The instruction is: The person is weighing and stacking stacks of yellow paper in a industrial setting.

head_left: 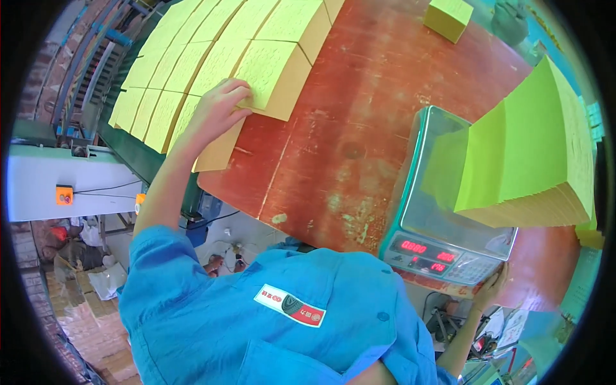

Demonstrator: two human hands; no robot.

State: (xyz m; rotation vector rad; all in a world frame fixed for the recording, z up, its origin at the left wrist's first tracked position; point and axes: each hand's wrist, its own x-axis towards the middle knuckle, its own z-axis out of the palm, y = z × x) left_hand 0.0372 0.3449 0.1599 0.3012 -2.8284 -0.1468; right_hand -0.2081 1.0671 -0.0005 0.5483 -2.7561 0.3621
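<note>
My left hand (pixel 218 109) rests on the near stack of yellow paper sheets (pixel 273 74), fingers curled over its top corner. Several more such stacks (pixel 192 58) lie in rows on the red-brown table (pixel 346 135). My right hand (pixel 491 289) touches the front right corner of a digital scale (pixel 443 250), below its keypad. A tall yellow-green paper stack (pixel 532 160) sits on the scale's steel pan (pixel 430 147).
A small yellow paper block (pixel 448 18) lies at the table's far side, with another person's gloved hand (pixel 510 22) beside it. A white machine housing with an orange button box (pixel 64 194) stands at the left. Bundles lie on the floor at lower left.
</note>
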